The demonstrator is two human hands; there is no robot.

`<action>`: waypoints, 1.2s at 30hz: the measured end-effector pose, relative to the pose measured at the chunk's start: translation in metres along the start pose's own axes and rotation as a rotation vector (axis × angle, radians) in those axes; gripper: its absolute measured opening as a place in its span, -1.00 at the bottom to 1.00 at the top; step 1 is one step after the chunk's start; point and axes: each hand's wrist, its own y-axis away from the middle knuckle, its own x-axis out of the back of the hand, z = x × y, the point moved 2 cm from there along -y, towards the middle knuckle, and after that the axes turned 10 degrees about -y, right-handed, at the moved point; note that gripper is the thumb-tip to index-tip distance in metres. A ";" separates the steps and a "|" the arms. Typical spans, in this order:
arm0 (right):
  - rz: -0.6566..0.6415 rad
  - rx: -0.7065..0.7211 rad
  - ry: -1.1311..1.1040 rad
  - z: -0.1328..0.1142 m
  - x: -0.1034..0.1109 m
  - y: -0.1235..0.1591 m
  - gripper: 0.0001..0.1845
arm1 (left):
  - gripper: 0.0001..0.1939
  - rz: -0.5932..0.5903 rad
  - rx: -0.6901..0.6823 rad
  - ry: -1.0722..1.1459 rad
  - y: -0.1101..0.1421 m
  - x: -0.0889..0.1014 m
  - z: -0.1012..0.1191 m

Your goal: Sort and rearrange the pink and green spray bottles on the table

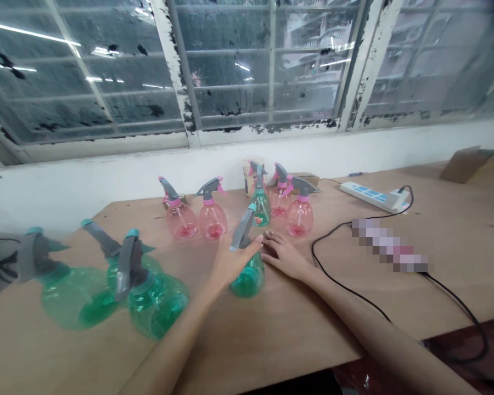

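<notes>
A green spray bottle (247,280) with a grey trigger head stands upright on the table in front of me. My left hand (230,260) is closed around its neck, just under the head. To its right, my right hand (286,257) lies low with fingers stretched out, its fingertips close to the bottle; whether they touch it I cannot tell. Behind the hands stands another green spray bottle (262,206), among pink ones such as this pink spray bottle (299,218). Two more pink spray bottles, one of them a pink spray bottle (213,221), stand further left.
Three green spray bottles, the nearest a green spray bottle (158,307), stand at the left. A white power strip (368,196) with a black cable (333,285) lies to the right. A cardboard box (463,164) sits at the far right, below the barred windows.
</notes>
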 end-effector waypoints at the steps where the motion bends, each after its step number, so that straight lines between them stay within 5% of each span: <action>1: -0.002 -0.002 0.000 0.000 0.000 0.000 -0.42 | -0.57 0.002 -0.002 -0.005 0.000 0.000 0.001; 9: -0.012 -0.016 0.008 -0.003 0.002 0.000 -0.41 | -0.84 0.145 0.015 -0.163 0.001 0.002 0.013; 15: -0.021 -0.012 0.017 0.000 0.001 0.000 -0.40 | -0.80 0.098 0.009 -0.129 0.001 0.000 0.011; 21: 0.029 -0.041 -0.192 -0.011 0.010 0.001 -0.48 | -0.53 0.103 0.017 -0.085 0.001 -0.002 0.000; 25: 0.108 -0.088 -0.523 -0.027 0.023 0.008 -0.44 | -0.53 0.126 0.037 -0.075 0.005 -0.002 0.001; 28: 0.043 -0.008 -0.701 -0.042 0.025 0.015 -0.37 | -0.53 0.174 0.045 -0.065 0.005 -0.001 0.003; 32: -0.080 -0.019 -0.654 -0.066 0.012 0.023 -0.06 | -0.33 0.216 0.054 -0.122 0.009 0.001 0.006; 36: -0.075 -0.051 -0.575 -0.086 0.002 0.024 -0.15 | -0.19 0.244 0.155 -0.234 0.050 0.009 0.012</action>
